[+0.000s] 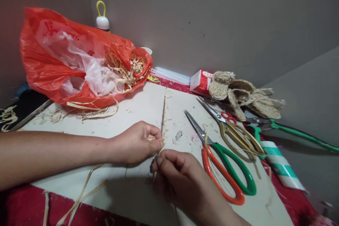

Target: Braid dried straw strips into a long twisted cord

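Note:
A thin braided straw cord lies straight across the pale work board, running away from me. My left hand pinches the near end of the cord, fingers closed. My right hand meets it from the right, thumb and fingers also pinched on the straw strands at the same spot. Loose straw strips trail from under my left forearm toward the near edge.
A red plastic bag full of straw strips sits at the back left. Scissors with orange and green handles and gold-handled scissors lie right of my hands. Woven straw pieces, a red-white box and a green-striped roll lie further right.

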The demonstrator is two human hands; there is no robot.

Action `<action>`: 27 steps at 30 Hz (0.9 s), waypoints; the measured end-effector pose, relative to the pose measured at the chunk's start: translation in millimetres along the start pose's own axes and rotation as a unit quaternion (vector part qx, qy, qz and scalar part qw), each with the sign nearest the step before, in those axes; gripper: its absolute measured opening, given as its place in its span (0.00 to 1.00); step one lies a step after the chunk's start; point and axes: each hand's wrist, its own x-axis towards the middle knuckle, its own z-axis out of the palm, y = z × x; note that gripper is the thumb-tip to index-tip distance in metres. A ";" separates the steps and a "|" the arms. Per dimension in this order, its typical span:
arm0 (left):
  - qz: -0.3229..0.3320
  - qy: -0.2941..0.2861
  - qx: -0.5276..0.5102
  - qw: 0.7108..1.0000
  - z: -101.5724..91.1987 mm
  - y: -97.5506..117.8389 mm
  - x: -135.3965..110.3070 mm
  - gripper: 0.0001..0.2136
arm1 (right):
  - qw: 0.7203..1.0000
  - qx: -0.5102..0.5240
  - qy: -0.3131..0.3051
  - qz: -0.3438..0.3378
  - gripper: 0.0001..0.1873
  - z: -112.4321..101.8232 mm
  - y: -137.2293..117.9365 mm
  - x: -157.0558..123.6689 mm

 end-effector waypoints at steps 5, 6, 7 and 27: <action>0.010 0.007 -0.021 1.000 -4.6 2.5 2.2 0.05 | 0.979 -0.164 0.061 -0.104 0.17 2.1 2.5 1.7; 0.007 0.012 -0.021 1.000 -5.0 3.6 2.3 0.05 | 0.972 -0.195 0.066 -0.117 0.17 1.0 1.7 1.5; 0.001 0.018 -0.020 1.000 -5.3 4.8 2.2 0.05 | 0.965 -0.218 0.073 -0.125 0.17 0.0 1.2 1.5; 0.000 0.013 0.014 1.000 -3.9 1.6 -0.1 0.07 | 0.834 -0.485 0.100 -0.242 0.12 8.4 6.5 -4.7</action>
